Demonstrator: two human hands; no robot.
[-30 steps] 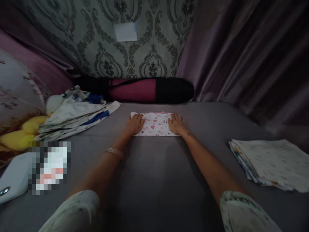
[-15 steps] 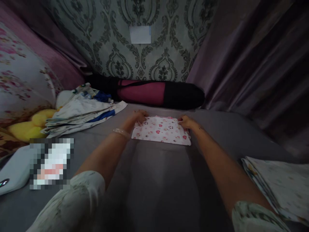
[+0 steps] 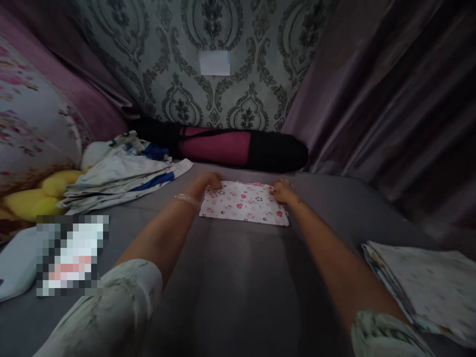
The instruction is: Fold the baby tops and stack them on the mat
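Note:
A white cloth with pink hearts and flowers lies folded into a flat rectangle on the grey sheet. At its far left corner is my left hand, its fingers curled down and closed on the cloth's edge. My right hand grips the far right corner, thumb and fingers pinched together. A bit of pink shows along the far edge between the hands. Both fingertips are partly hidden.
A stack of folded pale cloths lies at the right. Rumpled white and blue clothes sit at the left beside a yellow plush toy and a white device. A long black and pink bag lies along the wall.
Both hands have stayed at the cloth's far corners, their fingers curling in more. The cloth lies in the same place; the view has shifted slightly.

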